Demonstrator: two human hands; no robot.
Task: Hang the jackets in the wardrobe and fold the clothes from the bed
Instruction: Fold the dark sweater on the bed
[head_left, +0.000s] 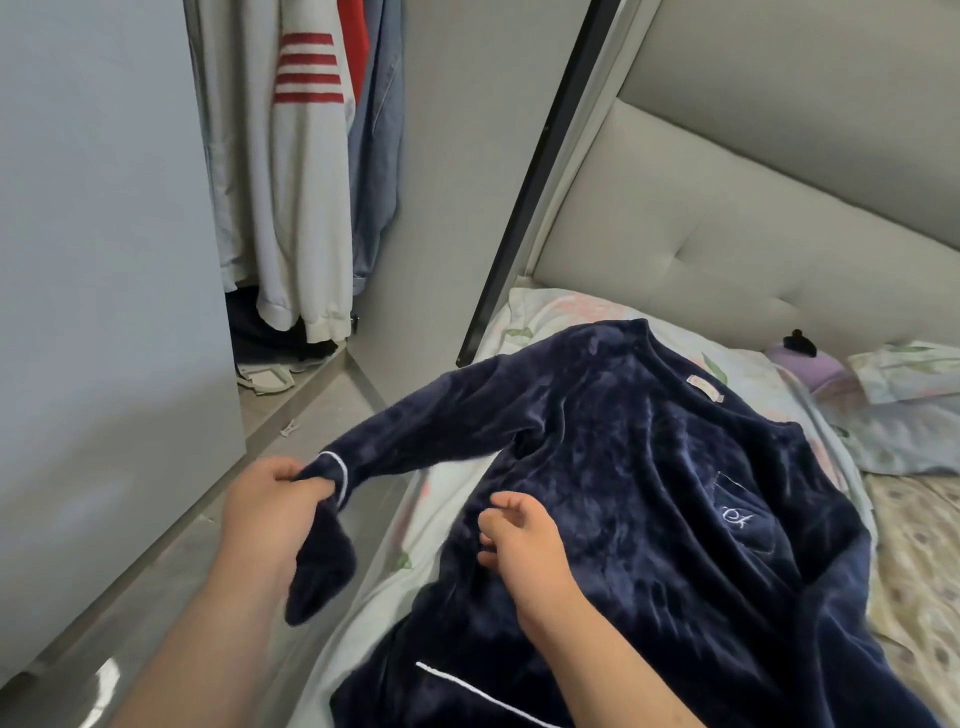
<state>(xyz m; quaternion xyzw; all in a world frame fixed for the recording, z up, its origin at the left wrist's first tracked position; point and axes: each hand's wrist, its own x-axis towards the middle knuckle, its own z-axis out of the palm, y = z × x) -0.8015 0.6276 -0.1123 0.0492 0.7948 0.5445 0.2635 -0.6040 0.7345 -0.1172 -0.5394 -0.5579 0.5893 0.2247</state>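
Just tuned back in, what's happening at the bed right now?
A person is working on a navy top spread on the bed. The left hand grips the end of one sleeve, held out past the bed's edge. The right hand rests on the top's front, fingers curled. No fold is made yet. Garments hang in the open wardrobe.

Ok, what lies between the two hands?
In the head view, the navy velvet top's sleeve, dangling from the left hand, then a strip of floral bedsheet.
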